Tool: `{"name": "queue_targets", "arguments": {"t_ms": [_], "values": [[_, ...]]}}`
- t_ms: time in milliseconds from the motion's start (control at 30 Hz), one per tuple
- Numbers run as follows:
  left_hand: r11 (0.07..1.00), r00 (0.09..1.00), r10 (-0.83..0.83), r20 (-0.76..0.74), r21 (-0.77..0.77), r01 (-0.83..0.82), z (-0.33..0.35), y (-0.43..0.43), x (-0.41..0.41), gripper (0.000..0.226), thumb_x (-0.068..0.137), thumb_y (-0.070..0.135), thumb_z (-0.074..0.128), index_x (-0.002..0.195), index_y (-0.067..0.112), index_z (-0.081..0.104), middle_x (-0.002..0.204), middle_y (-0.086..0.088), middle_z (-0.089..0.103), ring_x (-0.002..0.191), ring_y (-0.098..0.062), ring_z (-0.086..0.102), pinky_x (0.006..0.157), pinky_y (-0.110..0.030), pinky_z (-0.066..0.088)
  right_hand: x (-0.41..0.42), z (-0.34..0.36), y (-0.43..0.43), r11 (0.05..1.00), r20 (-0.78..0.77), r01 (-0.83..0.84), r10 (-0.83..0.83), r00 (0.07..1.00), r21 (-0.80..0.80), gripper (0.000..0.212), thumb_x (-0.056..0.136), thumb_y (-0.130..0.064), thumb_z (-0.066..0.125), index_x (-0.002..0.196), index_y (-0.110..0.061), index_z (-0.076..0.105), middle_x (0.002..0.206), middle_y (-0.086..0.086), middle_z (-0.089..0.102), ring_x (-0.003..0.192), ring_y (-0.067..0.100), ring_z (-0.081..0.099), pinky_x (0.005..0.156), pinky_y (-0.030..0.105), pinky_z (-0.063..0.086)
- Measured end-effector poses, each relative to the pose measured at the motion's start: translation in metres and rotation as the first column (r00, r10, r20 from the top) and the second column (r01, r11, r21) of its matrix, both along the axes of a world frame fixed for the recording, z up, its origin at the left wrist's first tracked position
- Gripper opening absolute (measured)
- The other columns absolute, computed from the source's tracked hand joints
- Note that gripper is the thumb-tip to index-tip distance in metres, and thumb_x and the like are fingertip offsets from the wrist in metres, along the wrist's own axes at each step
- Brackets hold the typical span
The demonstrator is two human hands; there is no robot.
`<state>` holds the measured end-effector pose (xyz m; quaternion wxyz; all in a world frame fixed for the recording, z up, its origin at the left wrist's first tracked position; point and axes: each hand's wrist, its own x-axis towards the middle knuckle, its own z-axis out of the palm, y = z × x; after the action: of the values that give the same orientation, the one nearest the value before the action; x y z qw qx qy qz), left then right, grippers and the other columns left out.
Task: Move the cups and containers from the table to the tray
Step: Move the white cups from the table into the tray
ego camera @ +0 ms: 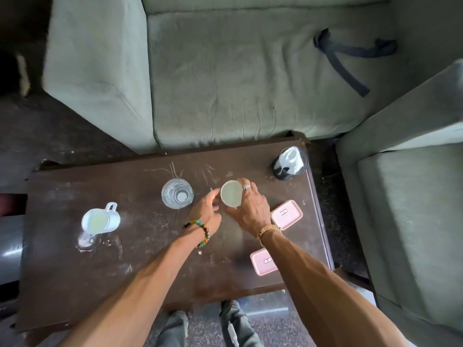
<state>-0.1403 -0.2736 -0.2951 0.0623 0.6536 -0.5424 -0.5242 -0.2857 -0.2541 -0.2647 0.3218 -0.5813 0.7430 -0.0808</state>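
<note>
so far, little looks done: no tray is in view, and every piece seems to sit on the table (100, 271). the white cup (231, 194), holding pale liquid, stands near the middle. the right hand (250, 209) curls its fingers over the rim and far side, gripping it. the left hand (208, 212) reaches in from the other side with fingers lightly bent against the cup's wall; whether it truly grips i cannot tell.

left to move, by my reckoning:
- the glass (177, 193) just beside the cup
- the white mug (100, 219) well apart near the left end
- the dark cup (289, 163) with something white inside, at the far right corner
- the far pink container (286, 214) and the near pink container (264, 261) along the right edge

the table is dark brown, scratched and smudged. a grey-green sofa (225, 71) stands behind it with a dark strap (350, 58) on the seat, and a matching armchair (413, 196) stands to the right.
</note>
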Motion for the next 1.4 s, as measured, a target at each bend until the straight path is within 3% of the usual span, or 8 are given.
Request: {"name": "queue_targets", "arguments": {"t_ms": [200,300,433,600,867,1167,1300,1400], "values": [[0.989,0.997,0.07,0.009,-0.133,-0.069,0.115,0.001,-0.006,0.057,0.08,-0.012,0.049,0.128,0.017,0.057,0.101,0.003,0.068,0.093,-0.017,0.066,0.089,-0.037,0.056,-0.01,0.109,-0.007,0.993,-0.05,-0.089,0.085,0.995,-0.081,0.077,0.068,-0.059,0.079,0.128,-0.021,0.048,0.12,0.003,0.062,0.106,0.026,0.063,0.088,0.038,0.05],[0.972,0.994,0.1,-0.047,-0.208,-0.108,0.186,-0.003,0.002,0.049,0.083,-0.017,0.045,0.124,0.007,0.058,0.108,-0.012,0.069,0.103,-0.029,0.065,0.094,-0.042,0.052,-0.004,0.172,-0.014,0.983,-0.083,-0.133,0.123,0.989,-0.129,0.076,0.065,-0.065,0.077,0.123,-0.022,0.051,0.114,0.002,0.065,0.101,0.026,0.065,0.085,0.037,0.048],[0.935,0.979,0.18,-0.098,-0.292,-0.201,0.26,-0.005,0.023,0.043,0.081,-0.023,0.04,0.116,-0.01,0.061,0.114,-0.025,0.066,0.102,-0.027,0.062,0.074,-0.01,0.047,0.015,0.237,-0.023,0.953,-0.118,-0.222,0.201,0.972,-0.205,0.071,0.063,-0.064,0.075,0.117,-0.025,0.052,0.11,-0.002,0.067,0.104,0.023,0.064,0.087,0.037,0.047],[0.939,0.978,0.189,-0.085,-0.277,-0.205,0.312,0.012,0.083,0.035,0.084,-0.007,0.052,0.104,0.016,0.068,0.108,-0.008,0.074,0.105,-0.026,0.067,0.09,-0.042,0.055,0.063,0.287,-0.015,0.933,-0.045,-0.261,0.258,0.965,-0.247,0.081,0.062,-0.052,0.083,0.127,-0.02,0.049,0.121,0.005,0.062,0.109,0.028,0.061,0.088,0.036,0.05],[0.895,0.929,0.352,-0.111,-0.25,-0.369,0.336,0.095,0.214,0.028,0.077,0.0,0.055,0.075,0.025,0.065,0.085,-0.009,0.075,0.084,-0.029,0.071,0.077,-0.043,0.058,0.195,0.305,0.041,0.885,-0.035,-0.404,0.407,0.913,-0.233,0.077,0.058,-0.052,0.081,0.124,-0.027,0.049,0.117,0.001,0.062,0.105,0.027,0.063,0.082,0.034,0.05],[0.826,0.859,0.485,-0.166,-0.237,-0.512,0.371,0.205,0.38,0.029,0.079,-0.011,0.058,0.095,0.011,0.068,0.088,-0.012,0.07,0.08,-0.023,0.065,0.075,-0.035,0.054,0.368,0.325,0.12,0.788,-0.02,-0.544,0.563,0.826,-0.289,0.074,0.059,-0.055,0.08,0.12,-0.028,0.05,0.11,-0.001,0.062,0.101,0.024,0.064,0.077,0.03,0.045],[0.788,0.807,0.535,-0.25,-0.197,-0.583,0.4,0.231,0.442,0.019,0.089,-0.01,0.053,0.092,0.005,0.062,0.071,-0.007,0.063,0.05,-0.007,0.061,0.052,-0.017,0.05,0.431,0.349,0.137,0.745,-0.008,-0.591,0.62,0.785,-0.309,0.072,0.059,-0.053,0.081,0.12,-0.029,0.05,0.111,-0.003,0.062,0.099,0.022,0.064,0.079,0.033,0.052],[0.747,0.777,0.583,-0.238,-0.219,-0.628,0.402,0.244,0.485,0.023,0.09,-0.003,0.056,0.108,0.007,0.067,0.083,-0.002,0.066,0.072,-0.014,0.064,0.069,-0.025,0.055,0.477,0.359,0.144,0.706,0.001,-0.63,0.666,0.746,-0.324,0.072,0.059,-0.053,0.079,0.12,-0.026,0.052,0.11,-0.002,0.063,0.097,0.022,0.064,0.08,0.035,0.054]]}}
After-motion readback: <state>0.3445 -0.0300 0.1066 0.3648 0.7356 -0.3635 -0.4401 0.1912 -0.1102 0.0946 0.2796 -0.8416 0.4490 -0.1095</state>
